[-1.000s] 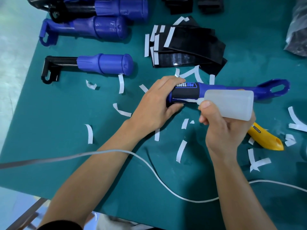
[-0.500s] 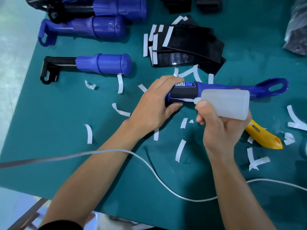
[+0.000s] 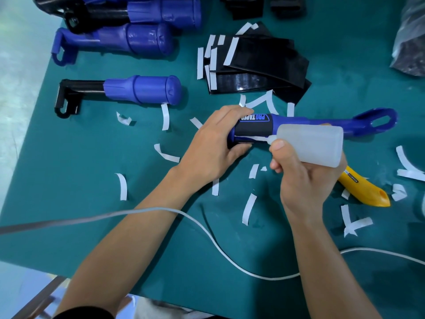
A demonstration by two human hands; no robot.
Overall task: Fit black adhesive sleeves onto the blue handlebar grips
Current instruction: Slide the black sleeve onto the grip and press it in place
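Note:
A blue handlebar grip [image 3: 308, 123] lies across the middle of the green table, with a black sleeve [image 3: 254, 128] marked PRO TAPER wrapped round its thick end. My left hand [image 3: 213, 146] grips that sleeved end. My right hand [image 3: 303, 178] holds a translucent squeeze bottle [image 3: 312, 143], its nozzle touching the sleeve's seam. A pile of loose black sleeves [image 3: 255, 65] with white backing strips lies just behind. More blue grips sit at the back left, one [image 3: 128, 93] nearest.
Several peeled white backing strips [image 3: 249, 208] litter the green table [image 3: 69, 180]. A yellow utility knife [image 3: 365, 189] lies right of my right hand. A white cable [image 3: 218, 247] crosses the front. A plastic bag [image 3: 409, 42] sits at the far right.
The bottle's nozzle has slid a little to the left along the sleeve's seam. My left hand keeps its grip on the sleeved end.

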